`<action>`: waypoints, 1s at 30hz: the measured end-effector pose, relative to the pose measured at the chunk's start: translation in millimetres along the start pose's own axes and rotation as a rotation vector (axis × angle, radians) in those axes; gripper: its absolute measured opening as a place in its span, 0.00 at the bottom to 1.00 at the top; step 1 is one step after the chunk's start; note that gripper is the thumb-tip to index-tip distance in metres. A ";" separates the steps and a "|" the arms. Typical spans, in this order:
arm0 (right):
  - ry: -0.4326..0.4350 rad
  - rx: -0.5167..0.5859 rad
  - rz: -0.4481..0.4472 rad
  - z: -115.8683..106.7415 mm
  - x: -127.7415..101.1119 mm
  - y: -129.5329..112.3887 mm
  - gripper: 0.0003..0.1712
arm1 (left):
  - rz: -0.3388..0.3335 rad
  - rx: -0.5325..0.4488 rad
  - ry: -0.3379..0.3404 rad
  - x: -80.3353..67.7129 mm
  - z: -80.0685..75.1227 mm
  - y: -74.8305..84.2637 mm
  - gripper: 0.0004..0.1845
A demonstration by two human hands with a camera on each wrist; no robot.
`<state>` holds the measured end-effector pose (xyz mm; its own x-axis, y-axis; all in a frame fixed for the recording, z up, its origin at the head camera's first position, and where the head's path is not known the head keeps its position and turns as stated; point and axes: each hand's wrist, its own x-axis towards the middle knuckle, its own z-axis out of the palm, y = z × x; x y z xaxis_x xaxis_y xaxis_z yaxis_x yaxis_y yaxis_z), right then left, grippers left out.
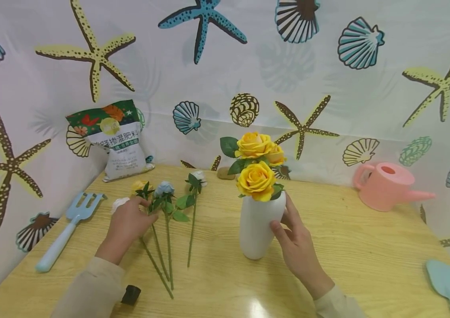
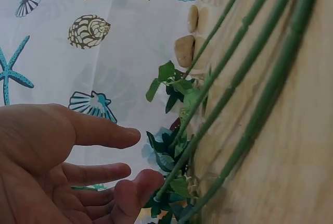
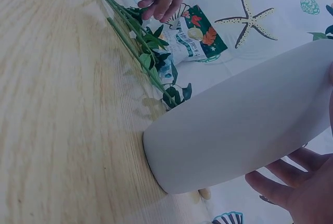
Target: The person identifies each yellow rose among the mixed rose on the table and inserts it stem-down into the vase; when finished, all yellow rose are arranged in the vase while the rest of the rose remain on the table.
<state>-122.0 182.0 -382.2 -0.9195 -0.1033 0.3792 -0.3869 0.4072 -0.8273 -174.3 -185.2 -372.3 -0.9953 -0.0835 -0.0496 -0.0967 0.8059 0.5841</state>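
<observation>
Left hand: your left hand hovers with loose, spread fingers over the heads of the loose stems lying on the counter; it grips nothing, and seems at most to brush the leaves.
Right hand: your right hand rests against the side of the white vase, fingers straight and lightly spread, steadying rather than clutching.
Vase: it stands upright near the counter's middle, with yellow roses already in its neck.
Doing it well: as I judge it, take one stem low under its bloom, not by the petals, and lift it free of its neighbours, since the leaves lie tangled. Keep your palm flat on the vase, because it is tall and narrow-footed and could tip.
Hard to make out: which stem your left hand is nearest; the wrist view shows only green stalks and leaves. The vase mouth hides behind the roses, so free room there is unclear.
</observation>
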 end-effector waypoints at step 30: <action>0.023 -0.005 0.028 1.1 -1.5 -3.0 0.42 | 0.166 -0.300 0.216 -27.9 -16.2 47.0 0.37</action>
<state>-119.5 179.9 -380.7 -0.9280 -0.0715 0.3656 -0.3610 0.4145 -0.8354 -150.9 -154.5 -330.4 -0.9694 -0.1136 0.2177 0.1036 0.6146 0.7820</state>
